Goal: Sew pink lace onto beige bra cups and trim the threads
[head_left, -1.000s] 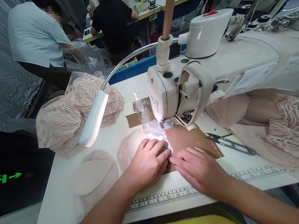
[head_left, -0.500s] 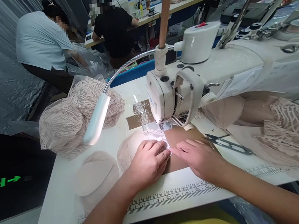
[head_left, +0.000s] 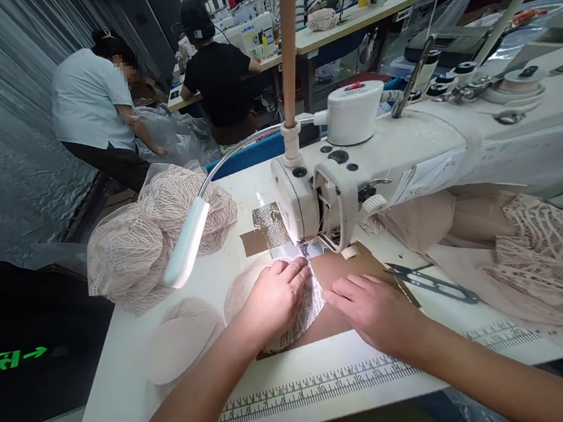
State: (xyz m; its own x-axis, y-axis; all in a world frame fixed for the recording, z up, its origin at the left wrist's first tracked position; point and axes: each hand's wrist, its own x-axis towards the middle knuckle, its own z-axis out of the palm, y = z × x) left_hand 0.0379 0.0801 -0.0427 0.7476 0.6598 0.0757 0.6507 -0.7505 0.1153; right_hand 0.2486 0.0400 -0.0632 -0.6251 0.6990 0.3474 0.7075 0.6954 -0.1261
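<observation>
My left hand lies with its fingers flat on a pale pink lace piece, just in front of the sewing machine's needle area. The lace is rounded and spreads under and beside that hand. My right hand rests with loosely bent fingers on the brown sheet covering the machine bed. Its index fingertip is at the lace's right edge; I see nothing gripped in it. The presser foot is small and partly hidden. Thread snips lie right of my right hand.
Lace bundles sit at the left, behind round beige fabric pieces. A lamp on a bendy neck hangs over the table. More lace fabric heaps at the right. A ruler strip runs along the front edge. Two people are beyond.
My right fingertips have drawn back from my left hand, where they nearly met. More of the lace's front part now shows between the hands. The camera view has shifted somewhat.
</observation>
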